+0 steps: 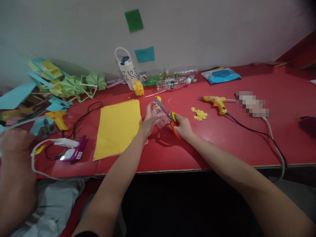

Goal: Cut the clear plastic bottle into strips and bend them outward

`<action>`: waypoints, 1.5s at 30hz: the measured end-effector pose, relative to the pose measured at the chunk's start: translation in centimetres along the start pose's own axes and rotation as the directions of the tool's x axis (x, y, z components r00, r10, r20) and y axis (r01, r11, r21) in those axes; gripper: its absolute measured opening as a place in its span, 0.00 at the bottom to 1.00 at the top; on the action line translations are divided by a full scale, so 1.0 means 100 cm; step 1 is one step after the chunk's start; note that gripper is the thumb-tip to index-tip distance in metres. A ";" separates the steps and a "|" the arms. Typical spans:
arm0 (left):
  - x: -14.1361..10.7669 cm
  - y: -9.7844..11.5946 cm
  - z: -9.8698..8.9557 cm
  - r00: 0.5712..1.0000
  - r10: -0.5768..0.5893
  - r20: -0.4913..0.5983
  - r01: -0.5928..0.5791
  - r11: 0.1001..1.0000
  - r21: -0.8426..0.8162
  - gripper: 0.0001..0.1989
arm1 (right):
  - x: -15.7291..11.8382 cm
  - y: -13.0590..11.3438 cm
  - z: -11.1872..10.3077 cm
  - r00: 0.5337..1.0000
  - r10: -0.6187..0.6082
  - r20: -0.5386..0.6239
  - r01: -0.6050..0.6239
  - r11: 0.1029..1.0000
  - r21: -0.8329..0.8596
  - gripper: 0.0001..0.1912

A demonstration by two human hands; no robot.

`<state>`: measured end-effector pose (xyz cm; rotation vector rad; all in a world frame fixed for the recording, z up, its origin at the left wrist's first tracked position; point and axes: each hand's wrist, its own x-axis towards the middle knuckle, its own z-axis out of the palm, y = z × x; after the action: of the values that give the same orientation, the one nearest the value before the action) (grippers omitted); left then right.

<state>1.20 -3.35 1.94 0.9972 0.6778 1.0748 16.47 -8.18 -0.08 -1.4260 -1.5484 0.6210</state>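
My left hand [148,122] is wrapped round a clear plastic bottle piece [161,119], which I hold just above the red table. In my right hand [184,127] is a pair of scissors [163,108] with yellow and orange handles. Their blades point up and left across the bottle piece; whether they touch the plastic I cannot tell. A small pile of yellow star-shaped cutouts [200,114] lies to the right of my right hand. Left of my left hand is a stack of yellow paper sheets [118,128].
At the right lies a yellow glue gun [214,101] with its cord. Plastic bottles [172,84] and a white tumbler [127,73] are along the wall. Another person's arm [17,158] reaches in at left, near a second glue gun [58,119] and a purple power strip [78,149].
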 end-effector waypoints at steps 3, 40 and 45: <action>0.000 -0.002 0.004 0.994 0.015 -0.105 -0.017 1.000 -0.019 0.30 | -0.002 0.003 0.002 1.000 -0.017 0.020 0.017 1.000 0.009 0.13; -0.007 0.004 0.017 0.983 -0.181 -0.025 0.172 0.961 -0.217 0.20 | 0.001 -0.003 -0.020 0.992 0.070 0.101 -0.070 0.998 -0.001 0.15; -0.007 0.006 0.017 0.984 -0.178 0.006 0.176 0.971 -0.163 0.20 | 0.001 -0.006 -0.023 0.988 0.114 0.106 -0.119 0.992 0.044 0.16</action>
<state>2.11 -4.49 3.18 0.7764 0.6621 0.9621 18.17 -8.68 1.45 -1.4744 -1.5255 0.8098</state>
